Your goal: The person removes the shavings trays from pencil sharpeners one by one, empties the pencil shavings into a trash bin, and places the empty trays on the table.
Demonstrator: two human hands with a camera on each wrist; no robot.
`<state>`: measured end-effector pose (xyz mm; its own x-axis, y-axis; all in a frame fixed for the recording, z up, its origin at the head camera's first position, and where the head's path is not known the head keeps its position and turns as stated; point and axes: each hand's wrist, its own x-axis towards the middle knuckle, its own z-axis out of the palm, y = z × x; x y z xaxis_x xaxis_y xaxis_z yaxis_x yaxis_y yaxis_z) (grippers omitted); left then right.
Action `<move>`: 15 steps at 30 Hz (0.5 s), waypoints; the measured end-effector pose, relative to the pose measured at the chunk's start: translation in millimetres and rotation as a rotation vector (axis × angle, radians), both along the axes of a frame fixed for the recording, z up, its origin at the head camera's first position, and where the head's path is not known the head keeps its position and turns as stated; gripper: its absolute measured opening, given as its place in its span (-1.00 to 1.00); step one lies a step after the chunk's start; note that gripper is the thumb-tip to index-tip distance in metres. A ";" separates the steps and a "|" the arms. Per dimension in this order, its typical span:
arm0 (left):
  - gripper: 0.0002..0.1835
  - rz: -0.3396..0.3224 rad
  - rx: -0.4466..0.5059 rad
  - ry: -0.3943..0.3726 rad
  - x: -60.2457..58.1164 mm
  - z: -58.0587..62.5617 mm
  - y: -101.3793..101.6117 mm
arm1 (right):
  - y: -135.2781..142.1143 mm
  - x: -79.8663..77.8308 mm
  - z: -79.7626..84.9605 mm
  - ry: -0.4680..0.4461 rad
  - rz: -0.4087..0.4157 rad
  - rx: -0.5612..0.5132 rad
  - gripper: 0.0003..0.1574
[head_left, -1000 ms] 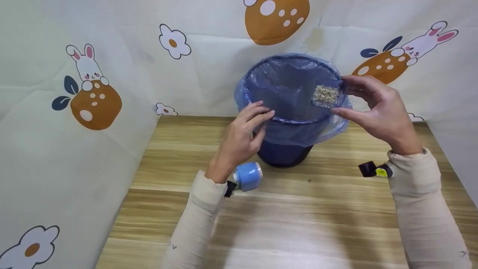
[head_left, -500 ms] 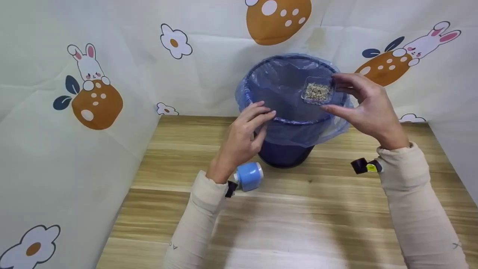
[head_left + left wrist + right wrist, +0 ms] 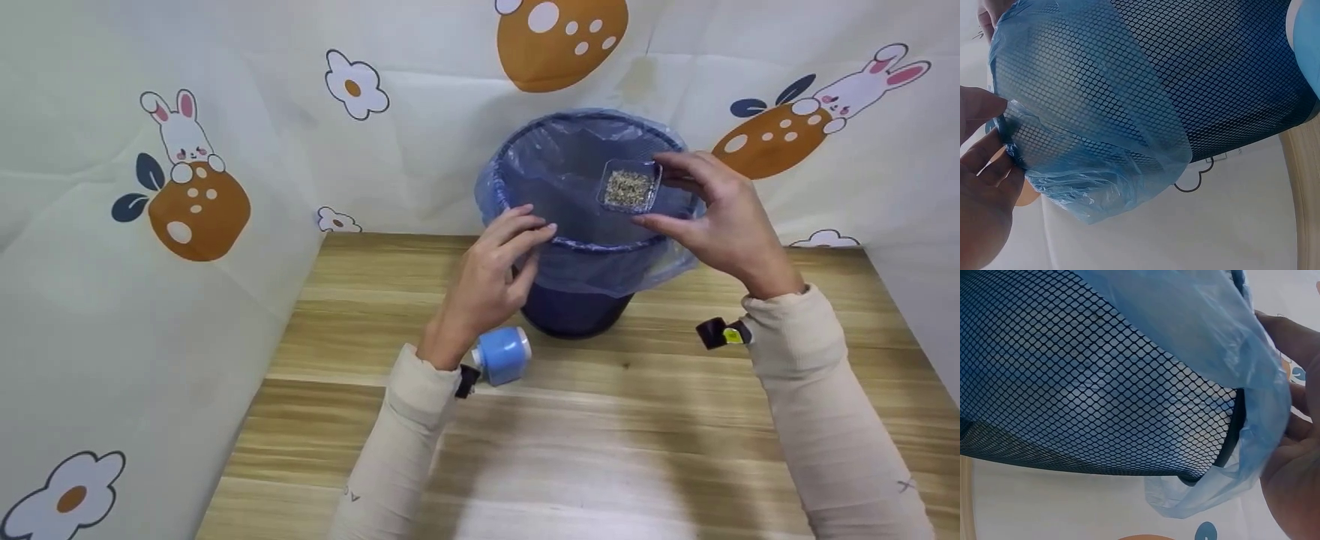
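Observation:
A dark blue mesh trash bin (image 3: 576, 309) stands at the back of the table, a thin blue plastic bag (image 3: 611, 271) folded over its rim. My left hand (image 3: 491, 270) holds the bin's near-left rim through the bag; the left wrist view shows thumb and fingers (image 3: 995, 169) on either side of the edge. Over the right part of the opening, my right hand (image 3: 716, 217) pinches a small clear plastic box (image 3: 602, 196) by its right side. Small pale, greenish-brown bits (image 3: 628, 189) lie in it. In the right wrist view, the bag and bin hide the box.
A light blue object with white ends (image 3: 502, 355) stands on the wooden table (image 3: 570, 457), just right of my left wrist and in front of the bin. A cloth backdrop (image 3: 420, 172) with rabbit prints rises close behind the bin and at both sides.
My right hand has moved left with the clear box, from the bin's right edge to further over the opening. The left hand has stayed at the rim.

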<state>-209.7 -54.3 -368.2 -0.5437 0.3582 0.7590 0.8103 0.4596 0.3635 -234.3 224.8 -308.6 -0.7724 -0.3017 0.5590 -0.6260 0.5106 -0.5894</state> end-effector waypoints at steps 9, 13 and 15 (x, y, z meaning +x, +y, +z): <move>-0.69 -0.004 -0.001 0.001 0.2 -1.1 -0.1 | -3.1 -3.5 -4.4 0.056 -0.036 0.082 -0.18; -0.69 -0.014 0.017 -0.001 -0.4 -1.5 -0.4 | -5.1 -5.5 -6.4 0.110 -0.040 0.121 -0.18; -0.70 -0.017 0.019 0.000 -0.6 -1.3 -0.5 | -5.8 -6.1 -7.5 0.134 -0.044 0.141 -0.17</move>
<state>-210.3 -54.8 -369.5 -0.5377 0.3528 0.7658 0.8181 0.4383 0.3724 -240.5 219.0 -316.1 -0.7081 -0.3517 0.6123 -0.6694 0.6104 -0.4235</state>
